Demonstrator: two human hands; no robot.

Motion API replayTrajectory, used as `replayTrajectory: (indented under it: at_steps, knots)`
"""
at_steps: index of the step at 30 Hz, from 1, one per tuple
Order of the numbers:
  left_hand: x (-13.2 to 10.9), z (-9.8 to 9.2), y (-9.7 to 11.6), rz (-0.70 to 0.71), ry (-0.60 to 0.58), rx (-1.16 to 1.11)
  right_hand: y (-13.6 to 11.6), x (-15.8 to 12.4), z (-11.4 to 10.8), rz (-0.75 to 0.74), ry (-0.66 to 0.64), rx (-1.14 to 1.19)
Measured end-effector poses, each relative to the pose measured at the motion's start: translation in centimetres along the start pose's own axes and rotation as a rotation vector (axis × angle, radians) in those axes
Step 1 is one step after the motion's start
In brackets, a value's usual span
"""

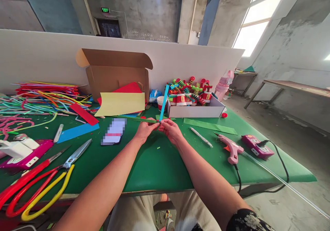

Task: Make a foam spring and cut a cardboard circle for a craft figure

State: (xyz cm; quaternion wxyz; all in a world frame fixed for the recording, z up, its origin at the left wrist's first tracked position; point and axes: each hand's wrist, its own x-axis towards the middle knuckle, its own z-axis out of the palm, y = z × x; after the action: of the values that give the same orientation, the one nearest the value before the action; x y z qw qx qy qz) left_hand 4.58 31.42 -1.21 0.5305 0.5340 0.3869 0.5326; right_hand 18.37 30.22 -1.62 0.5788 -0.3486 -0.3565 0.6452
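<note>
Over the middle of the green table, my left hand (145, 130) and my right hand (170, 129) meet fingertip to fingertip. A blue paper strip (164, 102) rises nearly upright from between the fingers. A green paper strip (129, 118) runs out to the left from the same spot. My left fingers are pinched on the green strip, and my right fingers are closed at the lower end of the blue one. The fingertips cover where the strips meet, so I cannot tell whether they are joined. A white pen (201, 136) and another green strip (210, 125) lie to the right of my right hand.
A pink glue gun (232, 148) and a power strip (257, 146) lie right. Scissors (74, 155), a phone (113, 131) and a box cutter (58, 133) lie left. Behind stand a white box (196, 111) of paper-cup figures, a cardboard box (117, 76) and pipe cleaners (48, 98).
</note>
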Motion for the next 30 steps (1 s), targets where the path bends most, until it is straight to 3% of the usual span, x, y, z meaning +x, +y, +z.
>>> replayTrajectory:
  at_steps: [17,30]
  knots:
    - [0.01,-0.01,0.09,0.013,0.023,0.0,0.2,0.13,-0.1,0.017,-0.019,0.05]
    - [-0.22,-0.05,0.47,-0.03,-0.014,0.001,0.22,-0.08,0.21,-0.051,0.012,-0.094]
